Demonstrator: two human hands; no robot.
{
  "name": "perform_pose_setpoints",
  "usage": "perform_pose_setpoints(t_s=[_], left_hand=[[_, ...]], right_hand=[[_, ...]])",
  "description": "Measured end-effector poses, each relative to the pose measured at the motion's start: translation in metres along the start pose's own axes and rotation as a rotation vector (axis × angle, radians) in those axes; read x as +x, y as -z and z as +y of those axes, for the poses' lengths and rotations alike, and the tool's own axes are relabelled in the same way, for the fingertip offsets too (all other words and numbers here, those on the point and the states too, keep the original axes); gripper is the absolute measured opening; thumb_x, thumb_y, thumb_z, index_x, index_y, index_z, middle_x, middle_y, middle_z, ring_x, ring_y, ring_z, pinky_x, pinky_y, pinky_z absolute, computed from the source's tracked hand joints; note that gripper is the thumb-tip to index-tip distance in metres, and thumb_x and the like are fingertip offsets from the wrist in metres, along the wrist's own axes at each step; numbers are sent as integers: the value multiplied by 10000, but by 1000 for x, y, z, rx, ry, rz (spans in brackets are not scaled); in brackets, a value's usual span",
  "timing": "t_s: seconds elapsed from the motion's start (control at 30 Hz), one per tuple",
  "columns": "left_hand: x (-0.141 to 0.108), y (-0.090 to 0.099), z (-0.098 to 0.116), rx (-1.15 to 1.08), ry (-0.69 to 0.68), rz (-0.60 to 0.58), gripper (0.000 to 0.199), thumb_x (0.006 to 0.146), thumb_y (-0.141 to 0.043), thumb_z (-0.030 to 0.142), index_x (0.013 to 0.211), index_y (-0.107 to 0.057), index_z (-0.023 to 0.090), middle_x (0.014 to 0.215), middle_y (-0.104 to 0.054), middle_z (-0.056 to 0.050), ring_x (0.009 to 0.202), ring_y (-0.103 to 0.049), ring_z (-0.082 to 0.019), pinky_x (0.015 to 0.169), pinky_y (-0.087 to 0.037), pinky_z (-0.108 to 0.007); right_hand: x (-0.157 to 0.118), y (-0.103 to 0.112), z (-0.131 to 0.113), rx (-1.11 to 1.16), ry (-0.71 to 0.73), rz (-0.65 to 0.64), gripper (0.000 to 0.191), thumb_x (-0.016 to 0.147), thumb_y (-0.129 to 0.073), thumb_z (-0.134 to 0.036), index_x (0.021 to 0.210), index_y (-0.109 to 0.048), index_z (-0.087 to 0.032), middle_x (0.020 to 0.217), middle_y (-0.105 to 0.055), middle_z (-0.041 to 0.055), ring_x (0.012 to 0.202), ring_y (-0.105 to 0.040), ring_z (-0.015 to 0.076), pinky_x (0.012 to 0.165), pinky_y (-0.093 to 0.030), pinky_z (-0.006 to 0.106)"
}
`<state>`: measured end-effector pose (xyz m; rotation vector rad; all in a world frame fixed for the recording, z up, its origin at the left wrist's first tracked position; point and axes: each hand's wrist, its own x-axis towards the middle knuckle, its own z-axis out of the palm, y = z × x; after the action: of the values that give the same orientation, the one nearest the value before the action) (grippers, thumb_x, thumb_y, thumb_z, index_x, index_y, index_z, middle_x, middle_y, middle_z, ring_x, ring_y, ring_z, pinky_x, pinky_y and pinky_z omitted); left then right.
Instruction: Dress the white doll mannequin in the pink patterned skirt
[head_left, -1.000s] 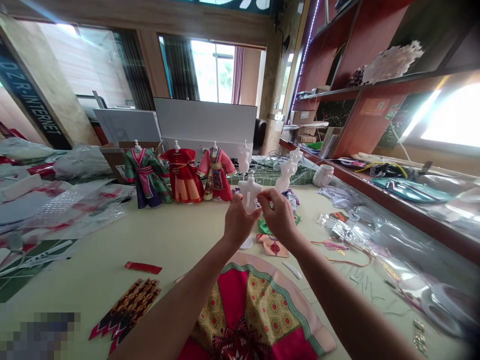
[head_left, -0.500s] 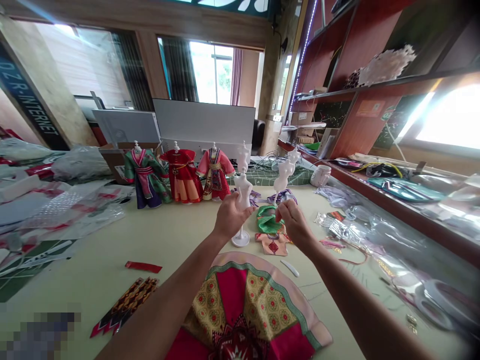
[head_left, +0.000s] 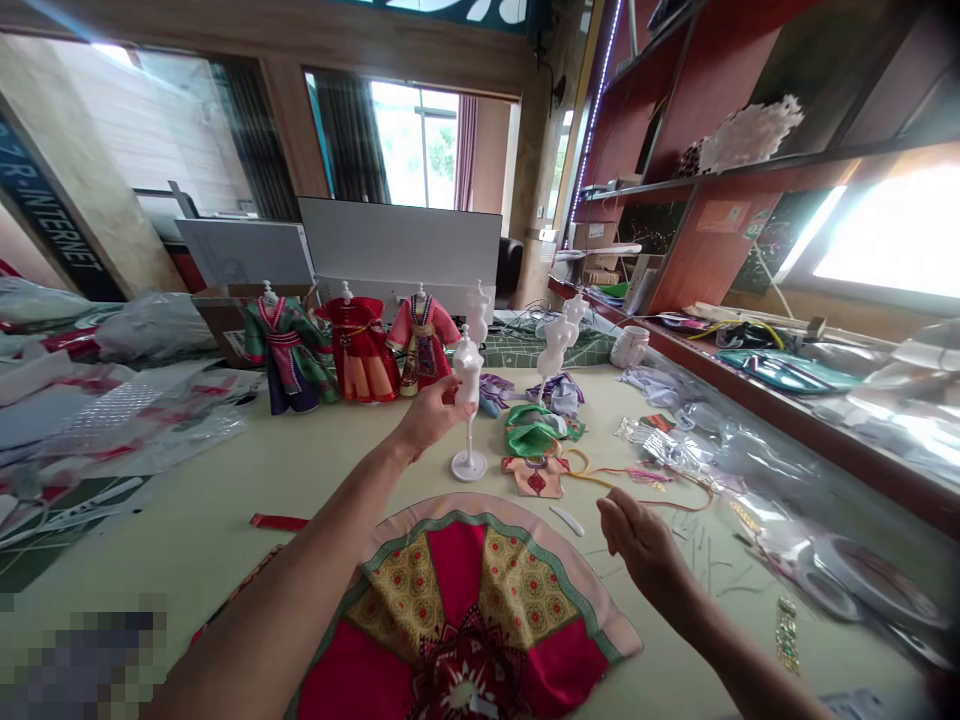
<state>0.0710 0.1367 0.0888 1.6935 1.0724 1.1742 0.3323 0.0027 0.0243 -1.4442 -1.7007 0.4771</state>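
Observation:
My left hand [head_left: 433, 415] grips a small white mannequin [head_left: 468, 375] at its lower torso, thumb and fingers round its left side. The mannequin stands upright, and its round base [head_left: 469, 466] rests on the table. My right hand [head_left: 634, 535] hovers over the table farther right with curled fingers; whether anything is inside them is hidden. Nearest me lies a fan-shaped skirt [head_left: 457, 560] in red and patterned gold, with a green and pale pink border. Beyond it are a small peach top [head_left: 535, 477], a green garment [head_left: 531, 437] and a white curved tool [head_left: 568, 521].
Three dressed mannequins [head_left: 352, 350] stand at the back left, other bare white ones [head_left: 553, 350] at the back right. A red strip [head_left: 279, 521] lies left of my forearm. Plastic bags [head_left: 750, 450], a yellow ribbon [head_left: 581, 465] and a gold-green trim [head_left: 786, 635] lie on the right.
My right hand has drawn back toward me and to the right, away from the green garment. My left hand and the mannequin have shifted slightly left, the hand still gripping it.

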Motion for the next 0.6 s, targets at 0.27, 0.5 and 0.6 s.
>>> perform_pose_setpoints(t_s=[0.27,0.5,0.6], left_hand=[[7,11,3,-130,79,-89,242,699,-618,198,931,-583,139,941,-663,-72,876,-592,-197,788,-492,-348],[11,13,1,-189,89,-148,219,698,-562,183,905,-619,142,929,-651,-55,883,-578,-201,796,-492,-348],[12,13,0,-191,103,-145,232,704,-543,174,923,-615,147,926,-651,-50,876,-572,-191,800,-483,-334]], right_hand=[[-48,13,15,65,-164,-11,439,838,-451,-572,573,-428,-223,472,-467,-28,407,-424,120,419,-373,236],[-83,24,15,19,-110,-31,363,829,-519,-475,566,-508,-224,515,-515,-22,475,-487,129,467,-422,210],[-91,29,9,30,-84,-107,276,817,-562,-420,613,-575,-235,577,-575,-12,516,-543,138,493,-457,197]])
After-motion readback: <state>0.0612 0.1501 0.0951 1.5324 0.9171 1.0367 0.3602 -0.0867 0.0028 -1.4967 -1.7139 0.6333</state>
